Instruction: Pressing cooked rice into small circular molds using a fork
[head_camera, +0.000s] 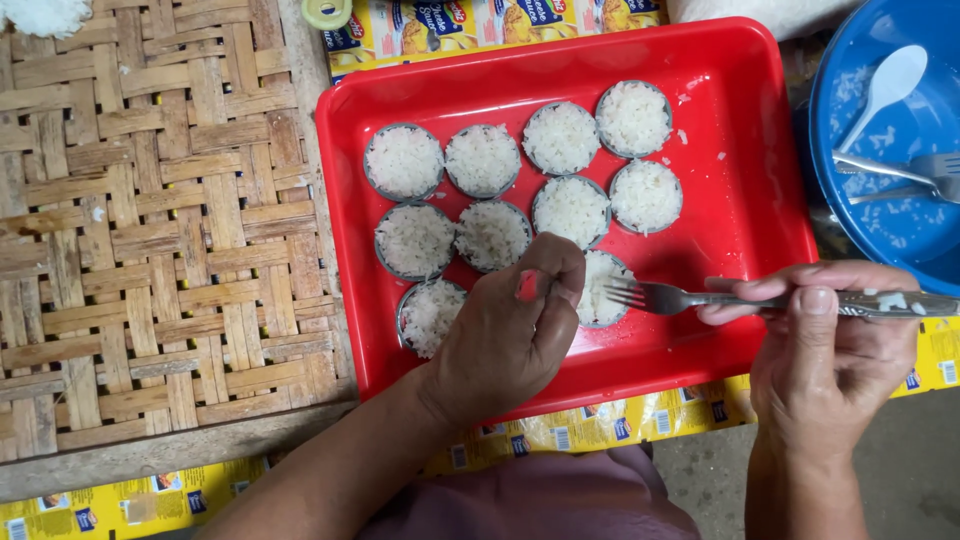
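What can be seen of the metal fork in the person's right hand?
The silver metal fork lies almost level, tines pointing left at the rim of a rice-filled round tin in the red plastic tray. The right hand pinches its handle between thumb and fingers. White rice grains cling to the handle's far end.

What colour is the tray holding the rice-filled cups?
Bright red. The tray shows clearly in the head view, the only one, with round cups of white rice on it.
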